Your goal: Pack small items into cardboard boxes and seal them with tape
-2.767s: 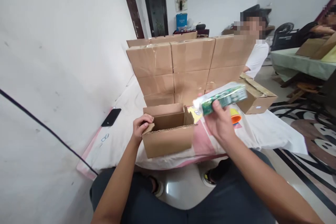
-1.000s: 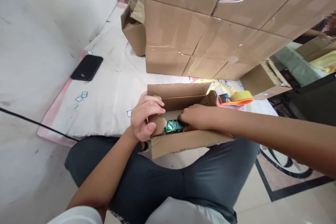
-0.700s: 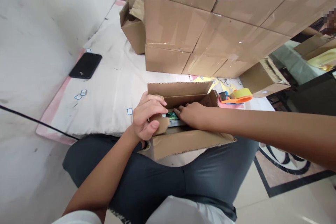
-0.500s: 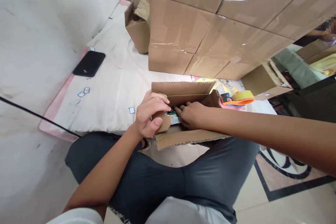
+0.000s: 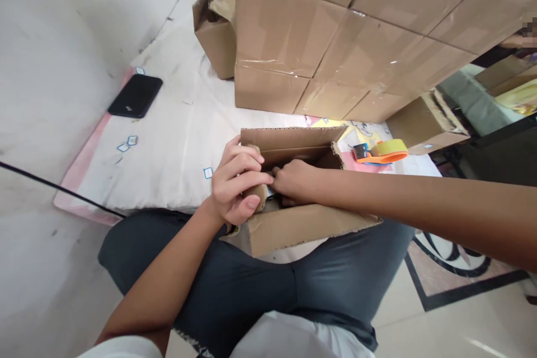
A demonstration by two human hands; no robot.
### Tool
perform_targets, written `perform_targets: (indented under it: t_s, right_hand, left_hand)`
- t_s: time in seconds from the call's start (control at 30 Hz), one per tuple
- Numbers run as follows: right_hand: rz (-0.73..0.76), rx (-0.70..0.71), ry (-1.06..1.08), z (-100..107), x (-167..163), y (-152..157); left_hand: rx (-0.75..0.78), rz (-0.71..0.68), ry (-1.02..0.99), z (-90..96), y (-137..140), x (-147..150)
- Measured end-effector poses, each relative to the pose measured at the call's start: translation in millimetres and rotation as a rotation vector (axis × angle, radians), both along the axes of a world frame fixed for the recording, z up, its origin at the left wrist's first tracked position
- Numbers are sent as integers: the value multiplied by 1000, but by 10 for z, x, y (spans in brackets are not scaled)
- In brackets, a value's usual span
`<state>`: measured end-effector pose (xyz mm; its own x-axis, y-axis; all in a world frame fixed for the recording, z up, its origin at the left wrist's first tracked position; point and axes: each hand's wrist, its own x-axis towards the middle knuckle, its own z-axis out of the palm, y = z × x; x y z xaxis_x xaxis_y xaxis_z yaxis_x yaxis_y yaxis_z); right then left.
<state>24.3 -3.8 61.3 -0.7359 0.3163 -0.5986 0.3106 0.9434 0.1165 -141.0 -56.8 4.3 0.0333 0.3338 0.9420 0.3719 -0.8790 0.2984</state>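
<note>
An open cardboard box [image 5: 310, 229] sits at the edge of the white bedding, between my legs, with its flaps up. My left hand [image 5: 237, 182] is wrapped over the left side flap of the box, fingers bent on top and thumb nearer to me. Inside the box is my right hand [image 5: 291, 182], its knuckles bent and its fingertips out of sight. Just left of its fingers, a small pale piece [image 5: 271, 193] of the contents shows. What the right fingers hold is hidden.
Taped cartons [image 5: 289, 28] are stacked behind the box. An orange and yellow tape dispenser [image 5: 388, 151] lies to the right, near another open carton [image 5: 428, 126]. At left are a black phone [image 5: 136, 95] and small stickers [image 5: 208, 172]. Part of another person [image 5: 514, 40] shows far right.
My right hand has gone from spread fingers to bent ones and moved slightly left in the box, covering the green and white contents. The near flap tilts further toward me.
</note>
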Motion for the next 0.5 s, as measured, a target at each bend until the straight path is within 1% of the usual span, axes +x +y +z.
perform_targets:
  t_s: [0.07,0.13,0.17,0.23,0.27,0.33,0.37,0.4,0.43,0.47,0.5]
  right_hand:
    - [2,-7,-11,-24,-22,17]
    - [-14,-40,-41,3,-69,40]
    - [-29,-54,-38,53,-96,53]
    - [-54,-76,53,245,-125,74]
    - [-60,-87,148,381,-110,79]
    - [-79,-110,408,680,21,72]
    - [-109,-122,558,807,144,59]
    - [-174,-113,728,896,302,43]
    - [-274,-72,920,932,485,25]
    - [-399,-4,1130,910,681,9]
    - [-535,74,1332,829,873,-4]
  left_hand:
    - [-6,15,1,-10,1,-6]
    - [-15,35,-4,-19,2,-16]
    - [-21,46,-7,-23,2,-22]
    - [-24,63,-3,-33,4,-35]
    - [-24,67,9,-41,6,-43]
    - [-19,75,27,-64,14,-56]
    - [-23,88,18,-80,21,-62]
    - [-35,110,-5,-98,33,-66]
    - [-60,132,-36,-117,47,-68]
    - [-105,145,-75,-135,65,-67]
    - [-171,134,-115,-152,85,-63]
